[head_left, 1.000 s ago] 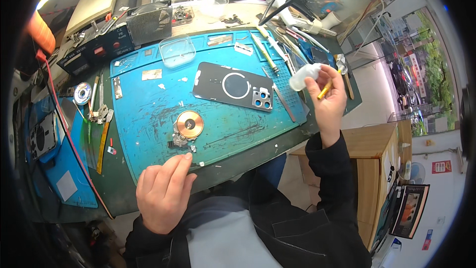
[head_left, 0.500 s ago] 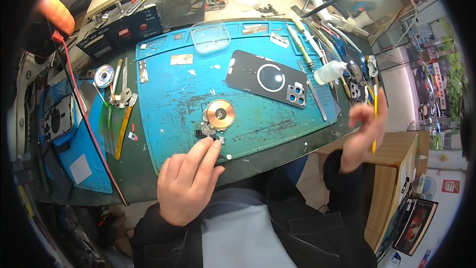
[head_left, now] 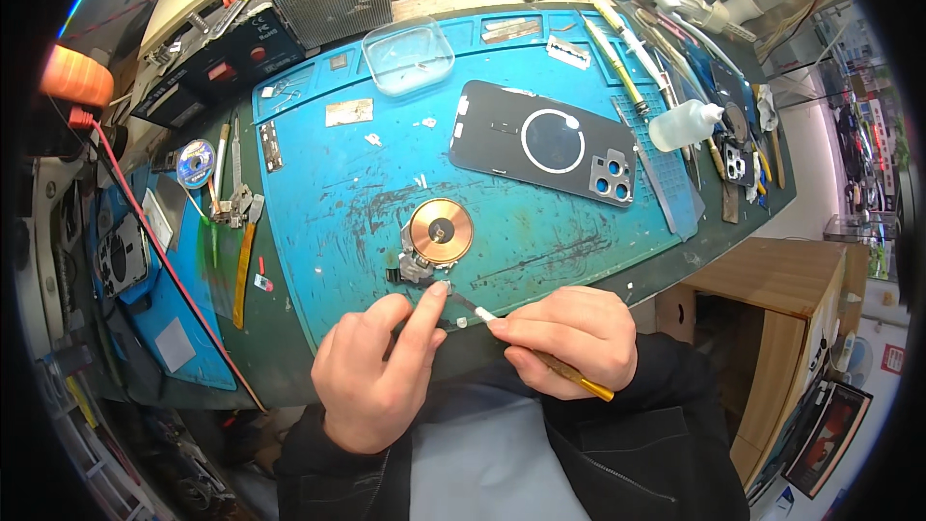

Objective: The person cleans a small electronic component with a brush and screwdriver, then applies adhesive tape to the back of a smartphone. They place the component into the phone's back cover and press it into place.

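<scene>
A round copper charging coil [head_left: 442, 231] lies on the blue work mat [head_left: 333, 222], with a small grey-and-black flex assembly [head_left: 415, 268] attached at its near side. My left hand [head_left: 371, 367] rests at the mat's near edge. Its index finger is stretched out, the tip pressing on a small pale end of the flex part, and the other fingers are bent. In my right hand [head_left: 574, 338] is a slim gold-handled scraper knife [head_left: 479, 313], gripped like a pen. Its thin dark tip reaches close to my left index fingertip; whether it touches the part, I cannot tell.
Beyond the coil lies a dark phone back panel [head_left: 542, 143] with a white ring. A clear plastic tray [head_left: 408, 56] stands at the far edge. To the right are a dropper bottle [head_left: 683, 125] and several hand tools; a solder reel [head_left: 196, 164] sits at left.
My right hand has swung in from the far right with the knife, bringing its tip down beside my left fingertip. My left index finger stays on the flex part. The view has shifted slightly.
</scene>
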The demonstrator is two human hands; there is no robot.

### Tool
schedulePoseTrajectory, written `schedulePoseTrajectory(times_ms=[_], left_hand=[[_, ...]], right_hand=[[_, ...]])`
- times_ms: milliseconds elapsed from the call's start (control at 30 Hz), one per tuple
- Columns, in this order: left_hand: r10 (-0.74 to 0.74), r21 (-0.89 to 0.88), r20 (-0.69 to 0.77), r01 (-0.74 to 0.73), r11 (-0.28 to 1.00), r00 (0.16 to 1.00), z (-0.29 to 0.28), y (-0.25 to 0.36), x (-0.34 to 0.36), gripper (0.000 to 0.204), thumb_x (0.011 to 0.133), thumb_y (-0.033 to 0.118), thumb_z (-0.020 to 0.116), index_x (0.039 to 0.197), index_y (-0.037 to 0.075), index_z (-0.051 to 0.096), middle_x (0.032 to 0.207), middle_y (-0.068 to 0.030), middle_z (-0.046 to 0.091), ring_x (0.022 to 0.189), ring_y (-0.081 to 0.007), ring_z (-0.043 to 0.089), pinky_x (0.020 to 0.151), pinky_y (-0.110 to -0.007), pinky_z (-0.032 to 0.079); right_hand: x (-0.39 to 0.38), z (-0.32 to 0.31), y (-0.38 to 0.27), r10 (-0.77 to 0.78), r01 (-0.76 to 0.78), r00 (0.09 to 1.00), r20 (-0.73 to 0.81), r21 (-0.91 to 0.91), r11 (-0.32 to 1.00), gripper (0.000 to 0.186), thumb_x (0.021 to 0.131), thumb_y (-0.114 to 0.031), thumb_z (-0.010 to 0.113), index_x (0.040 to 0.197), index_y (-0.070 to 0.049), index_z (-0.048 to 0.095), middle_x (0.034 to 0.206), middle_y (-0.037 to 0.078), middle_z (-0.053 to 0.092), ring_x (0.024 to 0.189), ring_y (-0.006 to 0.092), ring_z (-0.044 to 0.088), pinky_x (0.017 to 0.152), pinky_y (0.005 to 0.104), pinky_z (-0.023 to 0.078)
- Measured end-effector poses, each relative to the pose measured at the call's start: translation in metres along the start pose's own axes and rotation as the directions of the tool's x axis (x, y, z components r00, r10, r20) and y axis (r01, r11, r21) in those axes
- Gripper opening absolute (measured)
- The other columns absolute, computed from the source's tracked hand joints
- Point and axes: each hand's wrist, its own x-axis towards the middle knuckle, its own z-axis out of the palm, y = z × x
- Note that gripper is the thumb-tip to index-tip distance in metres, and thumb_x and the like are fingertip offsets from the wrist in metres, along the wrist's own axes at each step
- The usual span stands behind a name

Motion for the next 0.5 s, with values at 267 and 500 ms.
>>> schedulePoseTrajectory(times_ms=[267,500], left_hand=[[0.000,0.026,0.028,-0.001,1.000,1.000,0.0008,0.0009,-0.0017,0.036,0.089,0.021,0.078,0.125,0.014,0.079,0.099,0.0016,0.057,0.071,-0.0160,0.050,0.061,-0.031,0.046],[-0.007,0.024,0.049,0.006,1.000,0.999,-0.0014,0.0004,-0.0007,0.035,0.091,0.022,0.077,0.125,0.015,0.079,0.100,0.0014,0.058,0.072,-0.0161,0.051,0.063,-0.031,0.046]], right_hand=[[0.0013,0.0000,0.0014,0.000,0.000,1.000,0.023,-0.019,1.000,0.035,0.079,0.000,0.081,0.113,0.002,0.075,0.090,0.009,0.074,0.066,0.0218,0.070,0.054,0.0321,0.054],[0.0018,0.0019,0.0030,-0.010,0.011,1.000,0.014,-0.038,0.999,0.037,0.077,0.001,0.081,0.114,0.002,0.075,0.090,0.009,0.074,0.064,0.0206,0.069,0.054,0.0316,0.054]])
